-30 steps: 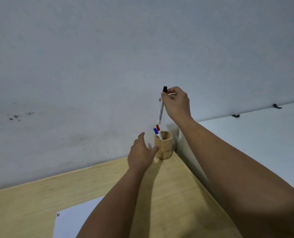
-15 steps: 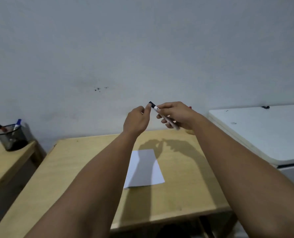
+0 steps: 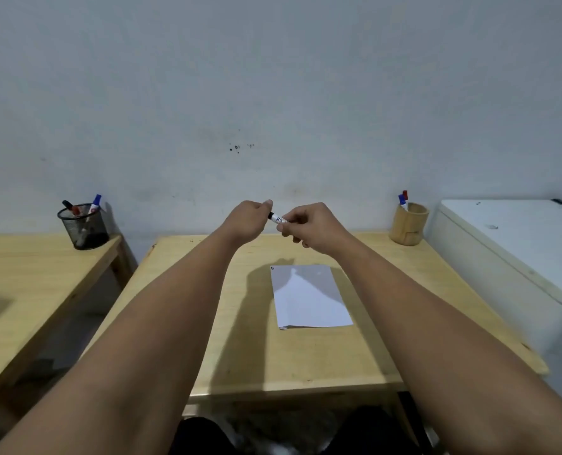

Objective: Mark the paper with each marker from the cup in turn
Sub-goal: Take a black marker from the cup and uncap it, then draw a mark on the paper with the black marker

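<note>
Both hands meet in the air above the far half of the wooden table (image 3: 306, 362). My right hand (image 3: 312, 226) holds the white body of a black marker (image 3: 278, 219). My left hand (image 3: 250, 220) pinches the marker's black cap end. Below them lies a white sheet of paper (image 3: 309, 300) with small marks at its far left corner. A wooden cup (image 3: 408, 224) stands at the table's far right corner, with a blue marker (image 3: 402, 201) and a red marker (image 3: 405, 194) sticking out.
A second wooden table (image 3: 27, 274) at the left carries a black mesh cup (image 3: 83, 226) with several markers. A white cabinet top (image 3: 519, 244) adjoins the table on the right. A grey wall runs behind. A gap separates the two tables.
The black marker was lifted out of the wooden cup and carried to the middle above the paper. My left hand left the cup and took hold of the marker's cap end. The view tilted down.
</note>
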The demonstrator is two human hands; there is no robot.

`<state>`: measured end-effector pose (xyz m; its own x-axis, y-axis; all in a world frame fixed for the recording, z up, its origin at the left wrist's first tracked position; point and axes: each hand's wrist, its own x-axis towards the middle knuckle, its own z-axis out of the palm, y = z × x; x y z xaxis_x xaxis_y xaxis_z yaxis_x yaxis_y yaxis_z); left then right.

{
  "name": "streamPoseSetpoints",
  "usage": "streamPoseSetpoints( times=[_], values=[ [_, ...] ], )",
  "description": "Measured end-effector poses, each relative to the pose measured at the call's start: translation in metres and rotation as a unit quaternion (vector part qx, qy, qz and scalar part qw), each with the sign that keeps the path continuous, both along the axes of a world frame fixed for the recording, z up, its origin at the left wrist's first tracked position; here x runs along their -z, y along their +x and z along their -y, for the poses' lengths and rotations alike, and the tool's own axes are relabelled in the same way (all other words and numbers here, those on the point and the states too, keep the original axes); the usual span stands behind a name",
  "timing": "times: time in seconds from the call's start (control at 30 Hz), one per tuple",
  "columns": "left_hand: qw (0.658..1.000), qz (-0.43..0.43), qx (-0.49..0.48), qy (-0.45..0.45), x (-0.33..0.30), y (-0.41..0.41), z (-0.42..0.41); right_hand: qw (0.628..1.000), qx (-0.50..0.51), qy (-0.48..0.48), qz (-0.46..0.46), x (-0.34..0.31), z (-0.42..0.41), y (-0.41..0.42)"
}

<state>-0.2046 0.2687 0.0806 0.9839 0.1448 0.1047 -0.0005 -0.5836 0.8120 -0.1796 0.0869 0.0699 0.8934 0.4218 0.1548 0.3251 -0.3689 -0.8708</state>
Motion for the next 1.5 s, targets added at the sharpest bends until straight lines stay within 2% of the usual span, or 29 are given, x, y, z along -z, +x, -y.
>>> streamPoseSetpoints(
  times=[0.13, 0.2, 0.27, 0.33, 0.43, 0.53, 0.57, 0.63, 0.7, 0.83, 0.97, 1.13, 1.3, 1.5],
  values=[
    [0.997, 0.011, -0.07, 0.027, 0.01, 0.018, -0.007, 0.995, 0.049, -0.029, 0.082, 0.017, -0.005, 0.009],
    [0.991, 0.005, -0.105, 0.086, 0.02, 0.025, -0.021, 0.992, 0.086, -0.021, 0.091, 0.028, 0.002, 0.019],
    [0.97, -0.014, -0.108, 0.219, 0.032, 0.027, -0.033, 0.992, 0.114, 0.04, 0.034, 0.039, 0.01, 0.029],
    [0.939, -0.026, -0.082, 0.333, 0.048, 0.026, -0.039, 0.98, 0.125, 0.138, -0.065, 0.043, 0.016, 0.034],
    [0.911, -0.051, -0.039, 0.406, 0.074, 0.03, -0.041, 0.926, 0.138, 0.287, -0.202, 0.046, 0.02, 0.043],
    [0.891, -0.076, -0.02, 0.448, 0.097, 0.031, -0.038, 0.837, 0.129, 0.427, -0.317, 0.05, 0.022, 0.051],
    [0.885, -0.075, -0.019, 0.46, 0.103, 0.03, -0.037, 0.812, 0.125, 0.461, -0.337, 0.051, 0.021, 0.053],
    [0.885, -0.061, -0.018, 0.461, 0.114, 0.028, -0.037, 0.796, 0.119, 0.487, -0.34, 0.053, 0.019, 0.057],
    [0.889, -0.052, -0.021, 0.454, 0.121, 0.028, -0.039, 0.818, 0.125, 0.462, -0.32, 0.056, 0.015, 0.059],
    [0.898, -0.049, -0.016, 0.437, 0.123, 0.024, -0.041, 0.887, 0.193, 0.323, -0.266, 0.065, 0.0, 0.061],
    [0.942, -0.001, -0.051, 0.333, 0.125, 0.003, -0.04, 0.915, 0.2, 0.277, -0.216, 0.068, -0.015, 0.048],
    [0.951, 0.074, -0.055, 0.295, 0.131, -0.032, -0.028, 0.947, 0.19, 0.208, -0.154, 0.084, -0.024, 0.03],
    [0.959, 0.03, -0.004, 0.282, 0.135, -0.06, -0.016, 0.954, 0.18, 0.19, -0.145, 0.098, -0.032, 0.014],
    [0.944, -0.056, 0.023, 0.326, 0.145, -0.069, -0.012, 0.963, 0.179, 0.154, -0.126, 0.11, -0.043, 0.013]
  ],
)
